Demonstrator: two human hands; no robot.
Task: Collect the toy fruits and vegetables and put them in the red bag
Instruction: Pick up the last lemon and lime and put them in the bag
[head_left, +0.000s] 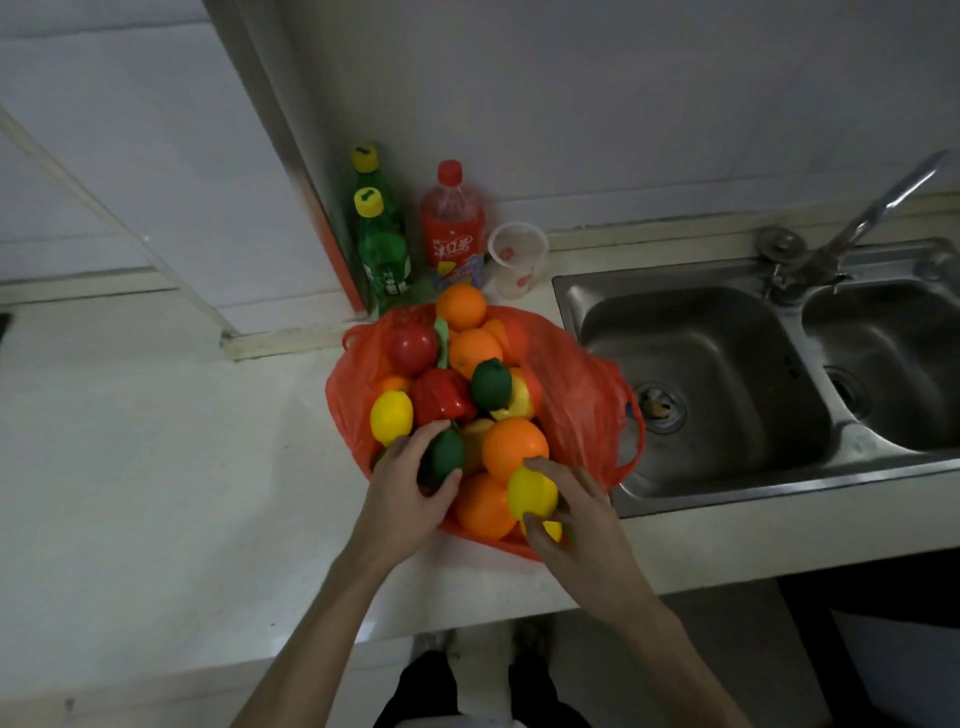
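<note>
This is a kitchen, most likely in a home. At the right of the frame a steel sink (675, 273) with two basins is set into a pale stone table (156, 467), with a drain (660, 408) in the nearer basin and a metal tap (883, 208) rising behind it. At the upper middle, against the plain white wall (623, 104), stand two green bottles (384, 249) with yellow caps, a red soft-drink bottle (452, 228) and a clear plastic cup (517, 260) just beside it.
</note>
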